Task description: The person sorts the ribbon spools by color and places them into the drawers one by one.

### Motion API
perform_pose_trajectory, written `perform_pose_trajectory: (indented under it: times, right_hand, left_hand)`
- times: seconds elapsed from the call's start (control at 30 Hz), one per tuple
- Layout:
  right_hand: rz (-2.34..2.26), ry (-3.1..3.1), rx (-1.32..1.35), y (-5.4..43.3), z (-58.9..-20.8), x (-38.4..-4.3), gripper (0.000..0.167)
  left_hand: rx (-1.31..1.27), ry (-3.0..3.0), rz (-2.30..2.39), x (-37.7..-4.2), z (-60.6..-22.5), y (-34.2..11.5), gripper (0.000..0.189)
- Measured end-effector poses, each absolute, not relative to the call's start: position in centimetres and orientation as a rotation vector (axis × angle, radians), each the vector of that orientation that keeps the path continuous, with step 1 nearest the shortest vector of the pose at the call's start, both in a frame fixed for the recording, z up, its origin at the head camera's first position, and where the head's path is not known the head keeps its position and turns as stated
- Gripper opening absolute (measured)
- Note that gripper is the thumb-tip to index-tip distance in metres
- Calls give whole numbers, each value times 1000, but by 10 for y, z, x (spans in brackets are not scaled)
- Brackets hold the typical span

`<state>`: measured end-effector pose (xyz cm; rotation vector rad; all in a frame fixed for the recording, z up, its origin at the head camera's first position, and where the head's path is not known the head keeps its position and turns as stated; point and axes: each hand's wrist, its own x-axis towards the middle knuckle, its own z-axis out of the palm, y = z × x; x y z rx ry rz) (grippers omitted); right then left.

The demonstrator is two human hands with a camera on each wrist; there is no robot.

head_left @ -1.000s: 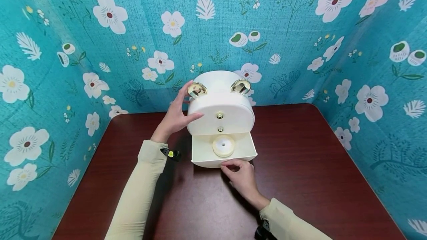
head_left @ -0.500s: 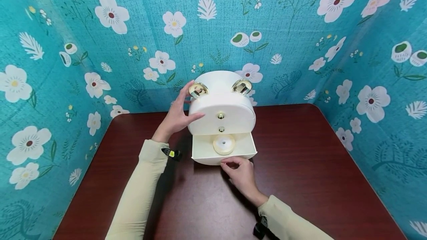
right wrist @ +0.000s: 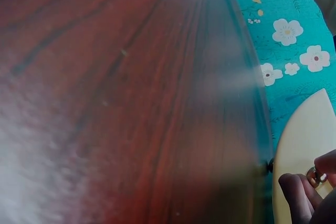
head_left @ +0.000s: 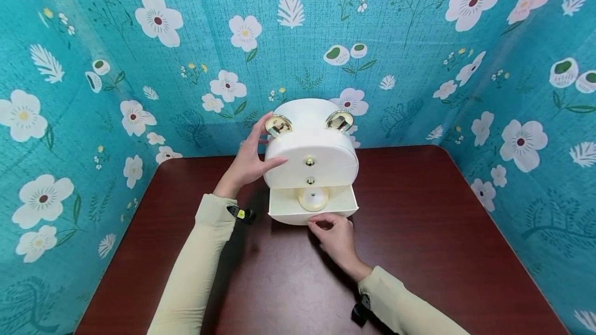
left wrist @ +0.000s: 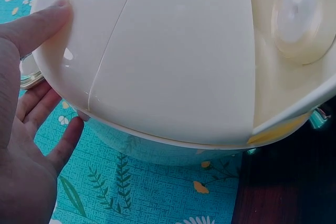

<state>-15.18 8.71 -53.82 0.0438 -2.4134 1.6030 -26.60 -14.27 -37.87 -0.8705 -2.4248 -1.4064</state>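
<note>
A white rounded drawer box (head_left: 330, 169) with two gold discs (head_left: 340, 121) on top stands at the back of the table. My left hand (head_left: 248, 163) grips its left side, thumb on the front face and fingers behind the edge, as the left wrist view shows. The bottom drawer (head_left: 283, 201) is pulled partway out. In it lies a pale flat roll (head_left: 313, 200) with a white centre. My right hand (head_left: 339, 239) pinches the small gold knob (right wrist: 316, 176) on the drawer's front. Two more gold knobs (head_left: 310, 162) sit on the front above.
The box stands on a dark red-brown table (head_left: 419, 231), close to a teal flowered cloth (head_left: 298, 56) that rises behind and at both sides. A black strap (head_left: 360, 310) is on the right wrist and another (head_left: 242, 214) on the left.
The drawer has slid a little inward, with my right hand moving along on its knob. The roll inside has gone back with it. My left hand keeps its grip on the box.
</note>
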Motion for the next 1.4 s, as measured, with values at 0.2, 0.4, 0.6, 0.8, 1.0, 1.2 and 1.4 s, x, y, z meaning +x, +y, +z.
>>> perform_pose_trajectory:
  times: [0.2, 0.4, 0.6, 0.8, 1.0, 1.2, 1.4]
  right_hand:
    - [1578, -2411, 38, 87, -539, -158, 11]
    - [1570, -2420, 46, 85, -538, -162, 10]
    - [1570, -2415, 50, 84, -536, -166, 11]
    - [1574, -2415, 39, 83, -535, -170, 11]
    - [1563, -2412, 39, 83, -535, -173, 10]
    - [1563, -2418, 37, 83, -535, -176, 8]
    - [1566, -2427, 16, 82, -533, -178, 8]
  left_hand:
    - [-878, -2419, -1423, -265, -379, -142, 102]
    - [-858, -2434, -1400, -266, -379, -144, 104]
    - [-861, -2435, -1395, -266, -378, -145, 104]
    - [-878, -2424, -1394, -264, -377, -144, 103]
    - [-886, -2434, -1391, -267, -379, -144, 104]
    - [-882, -2434, -1394, -267, -379, -144, 104]
    - [-872, -2453, -1375, -269, -381, -146, 104]
